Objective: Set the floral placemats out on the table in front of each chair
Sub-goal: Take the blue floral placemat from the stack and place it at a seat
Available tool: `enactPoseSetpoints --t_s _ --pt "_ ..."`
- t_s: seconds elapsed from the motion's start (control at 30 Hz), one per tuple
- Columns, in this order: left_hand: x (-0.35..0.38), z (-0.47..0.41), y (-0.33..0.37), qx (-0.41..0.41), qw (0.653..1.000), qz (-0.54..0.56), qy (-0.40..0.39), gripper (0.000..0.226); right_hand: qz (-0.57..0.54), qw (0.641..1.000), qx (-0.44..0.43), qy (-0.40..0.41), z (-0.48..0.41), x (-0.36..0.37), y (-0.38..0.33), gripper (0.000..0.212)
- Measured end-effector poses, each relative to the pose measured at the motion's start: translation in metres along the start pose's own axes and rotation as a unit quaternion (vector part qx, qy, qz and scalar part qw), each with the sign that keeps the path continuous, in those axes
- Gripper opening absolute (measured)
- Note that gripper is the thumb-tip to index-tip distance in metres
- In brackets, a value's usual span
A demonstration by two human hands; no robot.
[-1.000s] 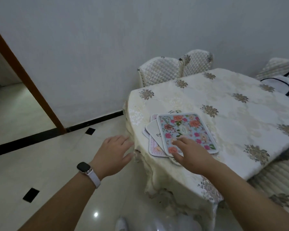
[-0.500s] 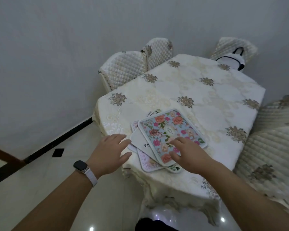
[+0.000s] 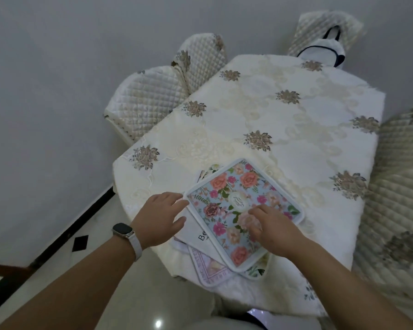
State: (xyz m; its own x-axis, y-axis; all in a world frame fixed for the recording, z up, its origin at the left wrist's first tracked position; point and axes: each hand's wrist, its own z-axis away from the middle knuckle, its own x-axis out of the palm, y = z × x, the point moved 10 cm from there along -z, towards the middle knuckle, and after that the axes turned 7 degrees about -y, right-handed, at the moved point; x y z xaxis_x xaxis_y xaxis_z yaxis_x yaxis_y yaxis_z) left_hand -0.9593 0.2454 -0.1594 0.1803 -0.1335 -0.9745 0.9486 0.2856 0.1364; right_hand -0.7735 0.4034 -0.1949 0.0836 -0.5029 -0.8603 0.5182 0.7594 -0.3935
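Note:
A fanned stack of placemats lies at the near corner of the table [image 3: 296, 129], which wears a cream embroidered cloth. The top placemat [image 3: 234, 198] is pale blue with pink and orange flowers and white piping. Under it lie a white mat with black lettering [image 3: 200, 236], a lilac mat [image 3: 210, 267] and a green-leaf mat [image 3: 258, 270]. My right hand [image 3: 270, 225] presses flat on the top placemat. My left hand [image 3: 160, 217], a watch on its wrist, touches the stack's left edge with straight fingers.
Two quilted cream chairs [image 3: 153, 98] stand along the table's left side by the wall. A third chair [image 3: 324, 27] at the far end holds a white bag [image 3: 320, 52]. Another padded chair [image 3: 396, 198] stands at the right. Tiled floor lies at the lower left.
The view has moved closer and over the table. My left hand came from the air beside the table onto the stack's left edge. My right hand stays on the top placemat.

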Motion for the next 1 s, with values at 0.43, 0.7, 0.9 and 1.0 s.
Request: enactPoseSetpoints --t_s 0.43,0.7,0.9,1.0 --pt "0.045 -0.076 -0.022 0.004 0.983 0.164 -0.083 0.035 -0.147 0.972 0.175 -0.060 0.001 0.050 0.060 0.032" --pt "0.079 -0.116 -0.048 -0.037 0.962 0.234 -0.137 0.033 -0.216 0.934 0.284 0.031 0.026 0.075 0.058 0.041" --pt "0.083 -0.152 -0.049 -0.035 0.957 0.255 -0.132 0.042 -0.380 0.816 0.403 0.168 0.038 0.087 0.066 0.040" --pt "0.082 -0.173 -0.049 -0.032 0.954 0.264 -0.142 0.031 -0.432 0.744 0.451 0.238 0.045 0.089 0.070 0.035"
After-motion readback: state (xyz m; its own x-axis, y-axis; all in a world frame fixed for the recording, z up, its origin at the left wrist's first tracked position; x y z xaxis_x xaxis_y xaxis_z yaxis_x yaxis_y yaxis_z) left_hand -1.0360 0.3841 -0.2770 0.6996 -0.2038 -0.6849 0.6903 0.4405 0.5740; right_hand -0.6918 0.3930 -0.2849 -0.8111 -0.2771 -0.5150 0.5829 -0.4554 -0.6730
